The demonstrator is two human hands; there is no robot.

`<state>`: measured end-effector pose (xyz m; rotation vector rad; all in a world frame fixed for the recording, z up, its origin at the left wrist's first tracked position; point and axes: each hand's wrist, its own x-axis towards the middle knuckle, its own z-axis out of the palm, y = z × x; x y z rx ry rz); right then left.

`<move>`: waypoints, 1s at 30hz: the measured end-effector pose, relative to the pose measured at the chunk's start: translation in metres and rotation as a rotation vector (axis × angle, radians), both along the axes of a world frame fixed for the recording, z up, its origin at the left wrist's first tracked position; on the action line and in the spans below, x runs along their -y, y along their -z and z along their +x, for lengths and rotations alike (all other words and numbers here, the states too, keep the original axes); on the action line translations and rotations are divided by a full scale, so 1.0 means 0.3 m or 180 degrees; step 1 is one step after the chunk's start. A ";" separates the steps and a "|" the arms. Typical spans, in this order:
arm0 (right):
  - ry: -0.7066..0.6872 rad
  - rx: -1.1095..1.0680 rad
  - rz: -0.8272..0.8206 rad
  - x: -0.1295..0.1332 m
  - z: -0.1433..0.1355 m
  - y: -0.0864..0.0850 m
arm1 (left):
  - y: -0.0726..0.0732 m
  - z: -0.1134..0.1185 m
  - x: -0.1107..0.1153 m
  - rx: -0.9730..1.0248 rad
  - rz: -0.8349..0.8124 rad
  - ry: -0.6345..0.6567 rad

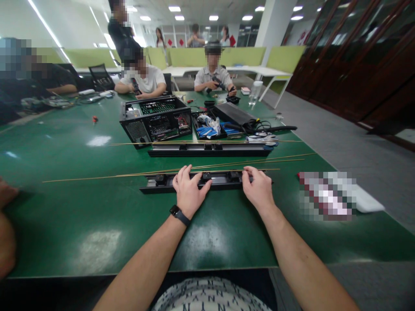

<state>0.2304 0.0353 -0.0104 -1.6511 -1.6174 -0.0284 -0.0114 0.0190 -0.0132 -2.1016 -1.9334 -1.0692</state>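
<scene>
L hand (189, 190) (R (258, 188) too) at rail (223, 186)

L hand (189, 188) palm-down, fingers spread; R hand (258, 188) w/ fingers curled; arms (145, 252) extended fwd.

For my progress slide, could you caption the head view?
Left hand over the near black rail, right hand at its right end, computer case beyond.

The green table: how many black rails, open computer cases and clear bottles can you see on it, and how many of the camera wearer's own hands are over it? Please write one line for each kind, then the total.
Black rails: 2
Open computer case: 1
Clear bottle: 1
Wearer's hands: 2
Total: 6
</scene>
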 end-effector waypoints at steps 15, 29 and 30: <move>0.0077 0.0066 0.0018 -0.009 0.011 0.019 | 0.008 -0.001 -0.004 -0.0036 0.0059 -0.0010; 0.0118 -0.0043 0.0009 -0.006 0.011 0.009 | 0.013 -0.003 -0.006 -0.0032 0.0063 0.0000; 0.0110 -0.0032 0.0007 -0.006 0.010 0.009 | 0.012 -0.003 -0.005 -0.0033 0.0061 -0.0002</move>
